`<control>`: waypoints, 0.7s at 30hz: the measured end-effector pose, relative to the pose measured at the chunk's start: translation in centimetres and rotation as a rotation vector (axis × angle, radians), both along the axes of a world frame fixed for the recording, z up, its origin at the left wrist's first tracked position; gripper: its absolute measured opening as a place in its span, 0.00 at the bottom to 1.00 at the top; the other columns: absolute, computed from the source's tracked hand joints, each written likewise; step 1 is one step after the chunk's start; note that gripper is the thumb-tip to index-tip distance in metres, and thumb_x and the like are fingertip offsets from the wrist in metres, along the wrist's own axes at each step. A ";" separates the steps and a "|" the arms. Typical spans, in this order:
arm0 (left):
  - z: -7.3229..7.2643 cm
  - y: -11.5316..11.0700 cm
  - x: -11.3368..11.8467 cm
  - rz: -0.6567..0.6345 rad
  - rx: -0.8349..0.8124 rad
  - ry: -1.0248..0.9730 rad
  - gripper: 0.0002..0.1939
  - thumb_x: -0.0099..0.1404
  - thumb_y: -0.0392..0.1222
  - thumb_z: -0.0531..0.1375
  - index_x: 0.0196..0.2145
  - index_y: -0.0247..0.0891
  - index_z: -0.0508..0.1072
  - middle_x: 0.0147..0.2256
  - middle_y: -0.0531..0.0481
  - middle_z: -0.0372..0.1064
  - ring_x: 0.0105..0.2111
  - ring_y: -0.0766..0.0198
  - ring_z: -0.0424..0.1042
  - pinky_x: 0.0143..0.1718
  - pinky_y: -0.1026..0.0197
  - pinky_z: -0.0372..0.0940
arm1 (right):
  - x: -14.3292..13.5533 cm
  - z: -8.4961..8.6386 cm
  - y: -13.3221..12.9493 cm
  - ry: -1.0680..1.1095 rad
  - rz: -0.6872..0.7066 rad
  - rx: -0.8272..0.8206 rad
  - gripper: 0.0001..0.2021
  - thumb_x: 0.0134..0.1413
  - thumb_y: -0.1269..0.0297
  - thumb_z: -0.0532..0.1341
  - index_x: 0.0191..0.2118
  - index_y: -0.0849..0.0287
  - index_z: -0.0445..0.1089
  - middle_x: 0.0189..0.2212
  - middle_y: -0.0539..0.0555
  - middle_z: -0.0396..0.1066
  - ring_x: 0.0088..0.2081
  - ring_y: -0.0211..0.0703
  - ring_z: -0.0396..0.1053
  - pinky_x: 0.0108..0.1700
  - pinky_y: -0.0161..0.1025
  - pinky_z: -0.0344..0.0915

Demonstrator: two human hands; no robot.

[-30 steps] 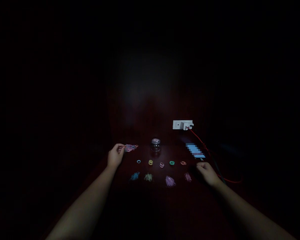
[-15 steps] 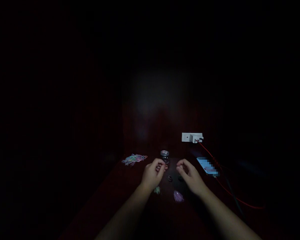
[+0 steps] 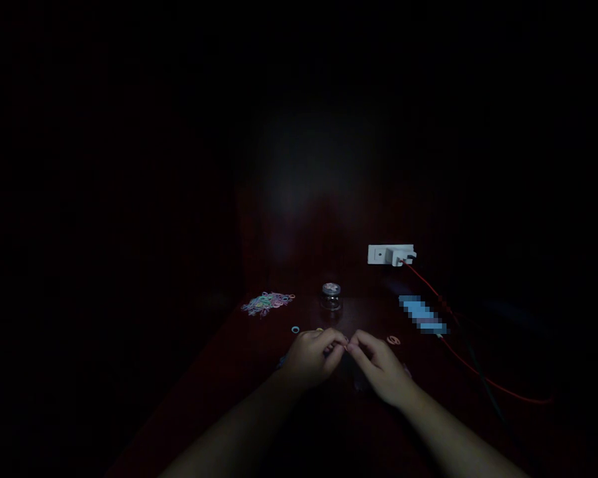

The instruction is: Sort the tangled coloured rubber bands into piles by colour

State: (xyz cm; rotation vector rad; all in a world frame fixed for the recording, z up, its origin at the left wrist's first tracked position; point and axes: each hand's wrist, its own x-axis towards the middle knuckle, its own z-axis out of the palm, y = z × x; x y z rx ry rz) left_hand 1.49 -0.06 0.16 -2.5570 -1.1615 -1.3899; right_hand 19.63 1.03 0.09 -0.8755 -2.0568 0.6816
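My left hand (image 3: 311, 355) and my right hand (image 3: 381, 364) meet at their fingertips over the dark red table. Both pinch a small pinkish band (image 3: 347, 346) between them. Just beyond my left hand lie a blue ring (image 3: 296, 329) and a yellow ring, the latter partly covered by the fingers. Orange bands (image 3: 393, 340) rest beyond my right hand. Some blue bands (image 3: 282, 360) show at the left edge of my left hand. A lidded clear jar (image 3: 331, 297) stands farther back in the middle.
A heap of multicoloured bands (image 3: 268, 303) lies at the back left. At the right, a phone (image 3: 422, 314) with a blurred screen connects by a red cable (image 3: 471, 390) to a charger (image 3: 398, 256) in the white wall socket (image 3: 377, 254). The surroundings are very dark.
My hands, apart before, have come together at the fingertips. The view has shifted slightly, and the jar now stands clear of my left hand. Blue and orange rings have come into sight.
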 end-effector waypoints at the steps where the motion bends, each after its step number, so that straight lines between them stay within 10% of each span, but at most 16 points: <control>1: 0.0 0.0 0.0 0.000 0.003 -0.005 0.05 0.63 0.36 0.56 0.35 0.40 0.72 0.32 0.54 0.76 0.28 0.68 0.73 0.32 0.67 0.65 | 0.0 0.0 0.0 -0.006 0.023 -0.004 0.16 0.63 0.54 0.50 0.29 0.59 0.61 0.25 0.48 0.61 0.29 0.38 0.59 0.32 0.35 0.56; 21: 0.2 -0.1 -0.7 -0.035 0.065 0.024 0.07 0.61 0.35 0.59 0.34 0.41 0.77 0.28 0.54 0.76 0.26 0.69 0.72 0.29 0.68 0.65 | -0.2 -0.5 -0.1 0.030 0.102 -0.046 0.19 0.63 0.50 0.49 0.28 0.59 0.61 0.24 0.49 0.61 0.27 0.36 0.59 0.30 0.34 0.57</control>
